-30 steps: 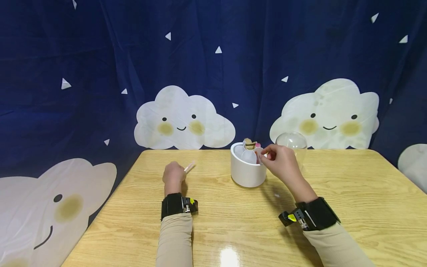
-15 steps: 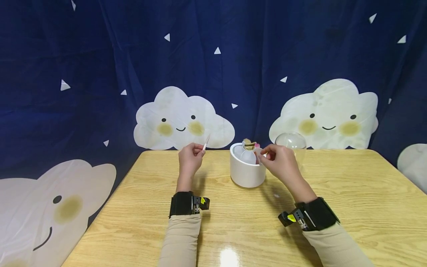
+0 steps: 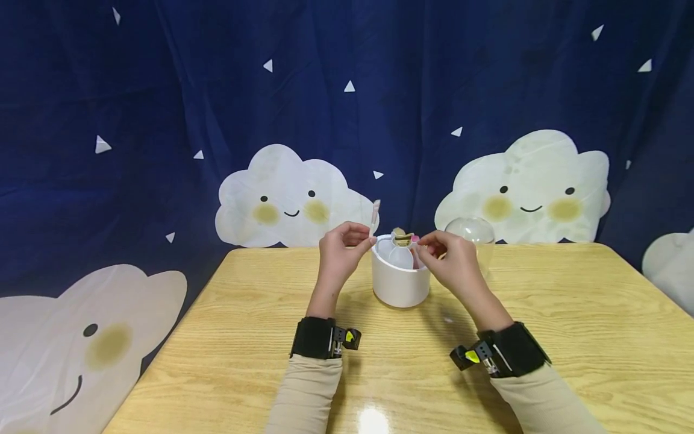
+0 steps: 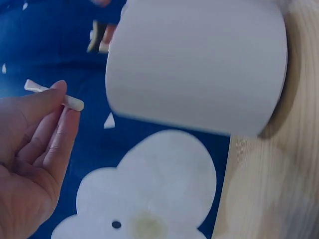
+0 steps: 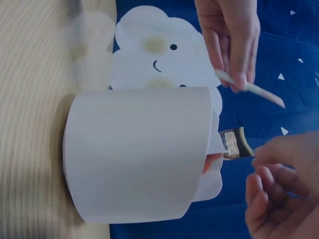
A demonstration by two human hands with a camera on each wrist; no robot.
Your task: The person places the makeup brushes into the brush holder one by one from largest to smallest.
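My left hand (image 3: 341, 250) pinches a slim white stick (image 3: 376, 214) with a flat, pinkish flared tip, held up just left of a white round container (image 3: 400, 286). That container has a slanted rim, and petal-like white pieces (image 3: 400, 259) stand inside it. A dark-tipped brush (image 5: 239, 143) sticks out of its top. To the container's right is my right hand (image 3: 452, 256), fingers loosely bent beside the rim, close to the brush tip and a small pink piece (image 3: 414, 239). In the right wrist view nothing shows between those fingers. The container wall hides most of its contents.
A clear dome (image 3: 461, 226) stands behind my right hand on the wooden table (image 3: 228, 361). Behind the table's far edge hangs a dark blue curtain (image 3: 303, 108) printed with clouds and triangles.
My left hand has come up from the table and moved right to the container, carrying the stick, which now points upward. The right hand has shifted slightly upward at the rim.
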